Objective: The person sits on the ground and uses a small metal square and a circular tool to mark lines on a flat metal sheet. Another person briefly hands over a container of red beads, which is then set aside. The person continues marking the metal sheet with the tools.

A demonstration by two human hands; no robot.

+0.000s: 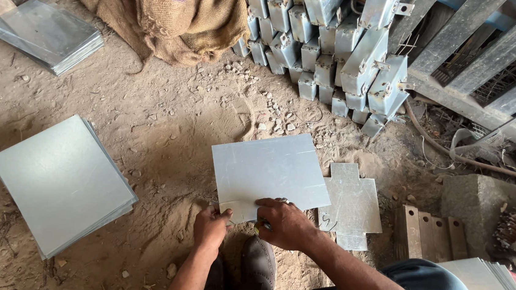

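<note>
Nearest to me, my left hand (212, 226) pinches the near tab of the metal sheet (268, 171), thumb on top and fingers curled under its near edge. My right hand (285, 224) sits just beside it, pressed down on the same near edge and closed around something small and yellowish; I cannot tell what it is. The two hands are close together but not touching.

The sheet lies directly ahead of both hands on the dirt floor (167, 125), its long axis running left to right, slightly tilted, with a notch cut at its near left corner. The right hand is nearer the sheet's middle; the left holds the tab.

Touching the sheet's right edge lies a cross-shaped cut blank (351, 204), flat on the floor. To my left rests a stack of plain sheets (62, 182), well apart. Farther off, another stack of sheets (46, 33) sits at the far left, a burlap sack (170, 9) beyond the middle, and a pile of folded metal boxes (334, 40) at the far right; I cannot see inside them.
</note>
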